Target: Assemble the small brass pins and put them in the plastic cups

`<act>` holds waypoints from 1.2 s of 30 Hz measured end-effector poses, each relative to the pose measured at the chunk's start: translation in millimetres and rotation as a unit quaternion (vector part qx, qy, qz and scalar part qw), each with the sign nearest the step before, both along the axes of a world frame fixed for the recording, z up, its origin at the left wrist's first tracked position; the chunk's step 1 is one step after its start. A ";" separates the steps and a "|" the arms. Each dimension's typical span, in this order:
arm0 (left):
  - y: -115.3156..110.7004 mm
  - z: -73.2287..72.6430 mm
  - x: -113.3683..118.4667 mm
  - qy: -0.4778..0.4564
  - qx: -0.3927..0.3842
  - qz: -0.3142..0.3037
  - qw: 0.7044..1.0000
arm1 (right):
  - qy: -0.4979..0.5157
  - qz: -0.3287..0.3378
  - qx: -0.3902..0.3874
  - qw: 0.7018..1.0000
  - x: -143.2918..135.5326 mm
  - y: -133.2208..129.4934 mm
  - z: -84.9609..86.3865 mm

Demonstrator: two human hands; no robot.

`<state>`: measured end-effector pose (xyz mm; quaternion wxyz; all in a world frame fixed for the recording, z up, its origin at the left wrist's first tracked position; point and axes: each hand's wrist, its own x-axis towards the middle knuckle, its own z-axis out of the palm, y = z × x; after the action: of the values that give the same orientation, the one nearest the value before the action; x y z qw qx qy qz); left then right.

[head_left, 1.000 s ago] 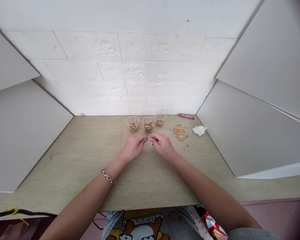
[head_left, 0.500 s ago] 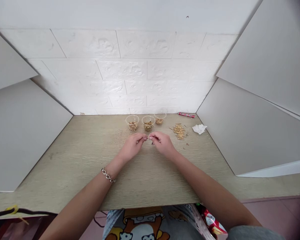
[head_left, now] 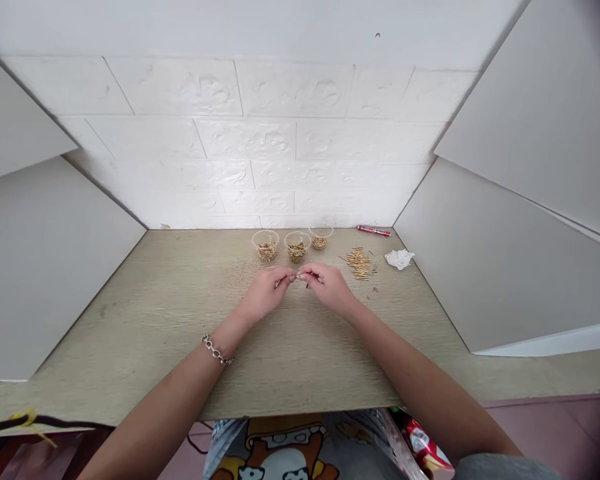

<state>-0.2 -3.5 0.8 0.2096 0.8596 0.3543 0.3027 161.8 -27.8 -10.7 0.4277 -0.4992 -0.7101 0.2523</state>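
My left hand (head_left: 267,291) and my right hand (head_left: 329,288) meet fingertip to fingertip over the table, in front of the cups. Both are closed in a pinch on a tiny gold-coloured metal pin (head_left: 297,277), mostly covered by the fingers. A short dark tip pokes out below my right fingers; what it belongs to is hidden. Just beyond the hands stand a left clear cup (head_left: 265,237) and a middle clear cup (head_left: 297,237), both holding small gold-coloured pieces. To the right of my right hand lies a pile of gold-coloured pins (head_left: 359,263).
Behind the middle cup is a third clear cup (head_left: 321,231) with small pieces. A red tube-shaped item (head_left: 373,231) lies near the wall, and crumpled white material (head_left: 399,259) sits at the right. Tiny bits are scattered left of the cups. Grey panels (head_left: 520,253) flank the table (head_left: 300,360).
The hands keep the same pinch at nearly the same spot, with only a slight shift of the fingertips. Cups and pile stay in place; the view has moved very slightly.
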 end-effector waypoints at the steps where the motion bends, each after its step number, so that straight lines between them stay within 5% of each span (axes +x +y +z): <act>1: 0.1 -0.1 0.0 0.000 0.001 0.001 1.000 | 0.010 0.000 -0.014 1.000 0.0 0.5 -0.9; 7: 0.4 -0.7 -0.1 0.002 0.013 0.008 1.000 | 0.082 0.013 -0.074 0.994 -0.9 3.0 -6.4; 19: -5.2 -3.4 7.4 0.000 -0.021 0.080 0.997 | 0.107 -0.034 -0.053 0.992 -10.7 -2.0 -10.7; 29: -2.2 -6.6 9.5 -0.075 -0.201 0.070 0.974 | 0.050 -0.048 -0.017 0.997 -10.3 -3.2 -11.6; 36: -1.0 -8.2 9.6 -0.210 -0.387 0.016 0.898 | 0.033 -0.037 0.005 0.999 -7.3 -2.7 -8.5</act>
<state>9.4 -4.6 -7.3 0.5903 0.6215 0.4046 0.3188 154.6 -30.5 -19.1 0.4626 -0.5139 -0.6781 0.2490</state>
